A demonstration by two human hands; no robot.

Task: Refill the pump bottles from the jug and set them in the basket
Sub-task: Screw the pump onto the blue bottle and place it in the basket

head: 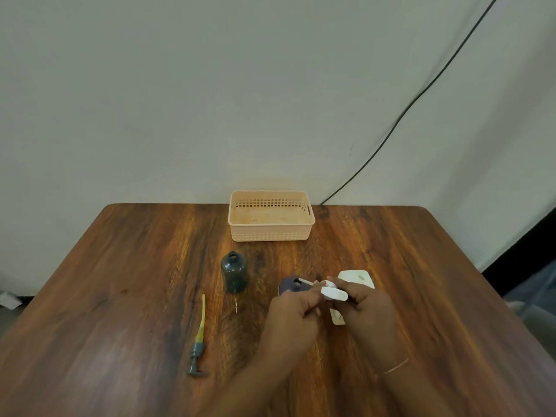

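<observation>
Nearest you, the grey pump head (197, 353) with its yellowed dip tube lies loose on the worktop (120, 296). Your left hand (293, 308) and right hand (365, 305) are together, both clamped on a white pump head (332, 293), its tube angled toward the purple bottle (290, 285) mostly hidden behind your fingers. White jug (358, 278) sits just behind your right hand. Dark bottle (234, 272) stands uncapped, translucent; fill level unclear. Basket (270, 233) at the far edge is empty. Early stage I'd say: nothing placed yet.
</observation>
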